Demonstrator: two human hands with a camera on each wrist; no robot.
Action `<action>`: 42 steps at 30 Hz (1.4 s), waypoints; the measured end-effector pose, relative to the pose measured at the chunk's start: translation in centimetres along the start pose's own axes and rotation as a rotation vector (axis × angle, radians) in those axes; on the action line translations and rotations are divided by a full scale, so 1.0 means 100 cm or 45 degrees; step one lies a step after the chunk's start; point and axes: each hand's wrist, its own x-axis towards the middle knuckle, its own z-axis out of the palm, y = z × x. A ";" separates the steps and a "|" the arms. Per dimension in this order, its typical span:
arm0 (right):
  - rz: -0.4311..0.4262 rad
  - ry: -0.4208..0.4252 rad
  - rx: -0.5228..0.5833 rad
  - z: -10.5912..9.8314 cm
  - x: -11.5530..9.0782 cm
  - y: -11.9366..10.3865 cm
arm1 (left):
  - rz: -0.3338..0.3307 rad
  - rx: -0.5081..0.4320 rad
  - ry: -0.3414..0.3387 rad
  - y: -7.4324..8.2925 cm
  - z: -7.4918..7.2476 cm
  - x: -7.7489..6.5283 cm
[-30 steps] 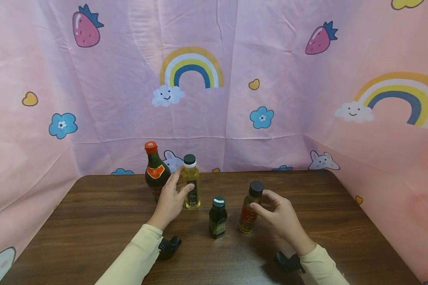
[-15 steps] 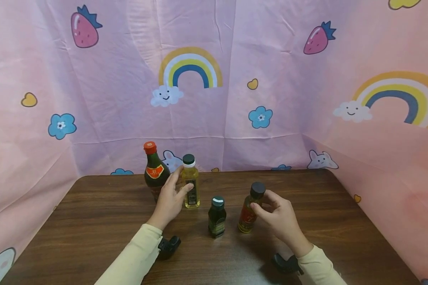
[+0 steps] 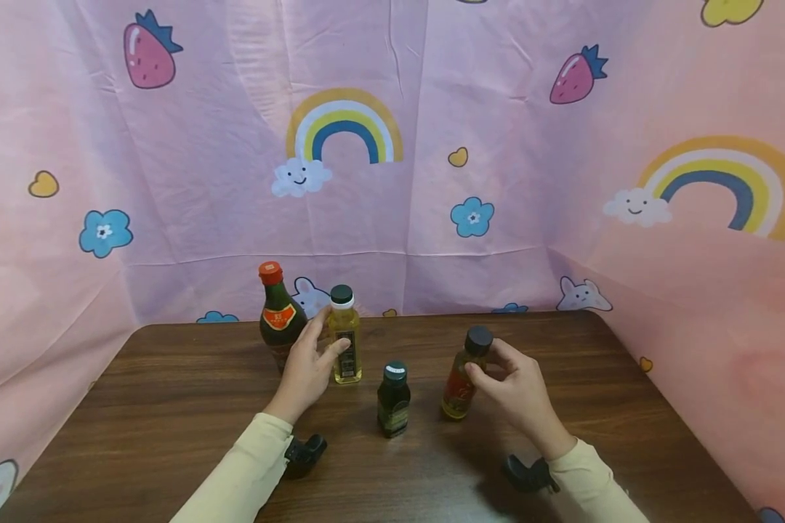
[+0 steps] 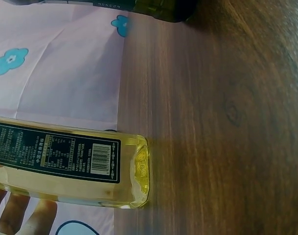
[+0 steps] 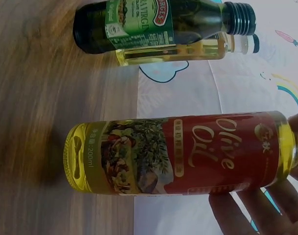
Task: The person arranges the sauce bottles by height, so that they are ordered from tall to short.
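Observation:
My left hand holds a clear bottle of yellow oil with a dark cap, thumb in front and fingers behind. The left wrist view shows this oil bottle's barcoded dark label, with fingertips along its lower side. To the right, my right hand grips a small olive oil bottle near its neck. It leans slightly to the right; its red label faces the right wrist camera. Between the hands stands a small dark green olive oil bottle, untouched.
A tall green bottle with a red cap stands at the back left, partly behind my left hand. Everything is on a dark wooden table. A pink patterned cloth hangs behind the table's far edge and along its sides.
My right hand has shifted the red-labelled olive oil bottle slightly right and up in the head view. The left hand and the other bottles keep their places; the head view has drifted a little.

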 end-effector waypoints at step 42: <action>-0.053 -0.155 0.118 0.076 0.073 0.000 | 0.014 -0.033 0.000 0.001 -0.002 -0.002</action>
